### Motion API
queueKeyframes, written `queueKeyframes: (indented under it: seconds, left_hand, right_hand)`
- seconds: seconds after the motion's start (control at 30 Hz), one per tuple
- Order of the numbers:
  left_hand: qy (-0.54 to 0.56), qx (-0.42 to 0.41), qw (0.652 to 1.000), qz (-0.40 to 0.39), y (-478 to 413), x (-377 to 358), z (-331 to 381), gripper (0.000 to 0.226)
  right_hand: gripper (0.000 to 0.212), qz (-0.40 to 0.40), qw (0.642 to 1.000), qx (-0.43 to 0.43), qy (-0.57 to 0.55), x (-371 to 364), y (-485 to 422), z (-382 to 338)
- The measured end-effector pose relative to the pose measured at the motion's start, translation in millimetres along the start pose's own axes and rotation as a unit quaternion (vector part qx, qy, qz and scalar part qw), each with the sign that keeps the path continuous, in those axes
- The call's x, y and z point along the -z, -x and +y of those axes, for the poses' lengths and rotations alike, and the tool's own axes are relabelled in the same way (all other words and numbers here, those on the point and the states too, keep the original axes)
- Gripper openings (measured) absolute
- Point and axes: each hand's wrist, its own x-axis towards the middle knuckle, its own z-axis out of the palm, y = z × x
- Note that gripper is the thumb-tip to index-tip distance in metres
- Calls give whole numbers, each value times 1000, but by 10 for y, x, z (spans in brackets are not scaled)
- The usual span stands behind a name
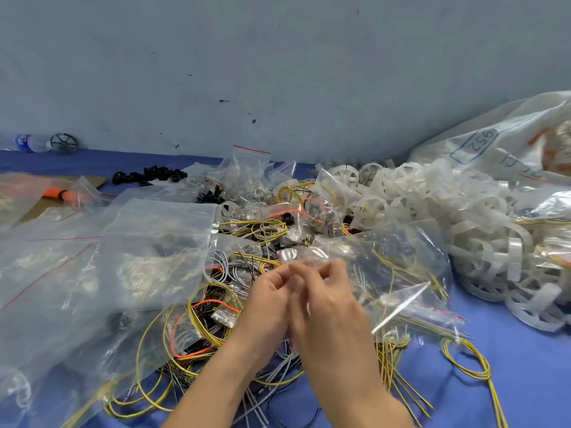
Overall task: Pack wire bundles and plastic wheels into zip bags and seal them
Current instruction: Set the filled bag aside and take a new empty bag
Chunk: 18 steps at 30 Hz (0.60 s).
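Blue tabletop (509, 366) bears crinkly bags (154, 242), looped wires (256, 230).

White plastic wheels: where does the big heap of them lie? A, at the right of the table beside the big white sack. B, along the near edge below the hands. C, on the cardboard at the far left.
A: the heap of white plastic wheels spreads over the right of the blue table, against the big white sack; the left hand and right hand pinch a clear zip bag mid-table.
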Motion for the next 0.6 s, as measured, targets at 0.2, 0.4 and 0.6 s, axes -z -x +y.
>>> queueKeyframes:
  seconds: [0.2, 0.4, 0.6]
  left_hand:
    - [66, 16, 994, -81, 9, -16, 40, 52]
    - [-31, 57, 994, -90, 0, -20, -37, 51]
    - [-64, 74, 989, -108, -68, 24, -40, 46]
  right_hand:
    - [35, 30, 988, 69, -132, 251, -22, 81]
    - [35, 175, 982, -46, -49, 205, -433, 671]
    - [55, 187, 939, -269, -107, 98, -436, 1314]
